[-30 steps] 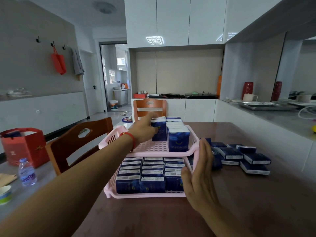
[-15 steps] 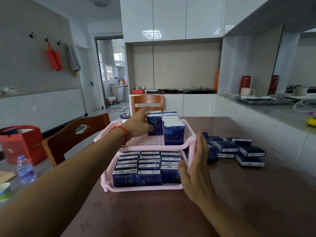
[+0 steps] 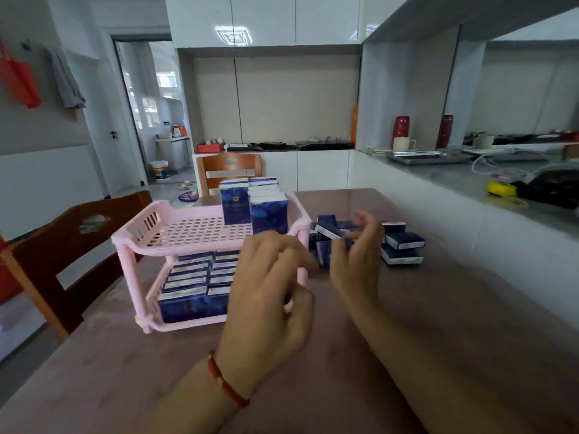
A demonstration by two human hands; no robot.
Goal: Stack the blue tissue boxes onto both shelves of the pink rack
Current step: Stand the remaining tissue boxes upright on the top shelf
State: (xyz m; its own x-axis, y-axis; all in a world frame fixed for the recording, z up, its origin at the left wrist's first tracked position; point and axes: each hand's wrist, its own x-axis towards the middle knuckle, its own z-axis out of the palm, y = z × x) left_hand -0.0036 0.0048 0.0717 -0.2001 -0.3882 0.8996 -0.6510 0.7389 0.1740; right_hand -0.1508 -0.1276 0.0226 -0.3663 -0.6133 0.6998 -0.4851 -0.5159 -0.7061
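a home dining-kitchen: glossy white wall cabinets (image 3: 263, 20), a grey stone counter (image 3: 488, 186) bearing a steel tray (image 3: 426, 157), wooden dining chairs (image 3: 72, 255), a brown table (image 3: 438, 308).

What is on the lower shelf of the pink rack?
Rows of blue tissue boxes pack the lower shelf of the pink rack. Its right part is covered by the left hand, so I cannot see whether that side is full.

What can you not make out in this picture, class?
- Head view: lower shelf's right side of the pink rack, hidden behind the left hand.
- Head view: whether the right hand holds a tissue box; motion blur.
- Head view: print on the boxes; too small.
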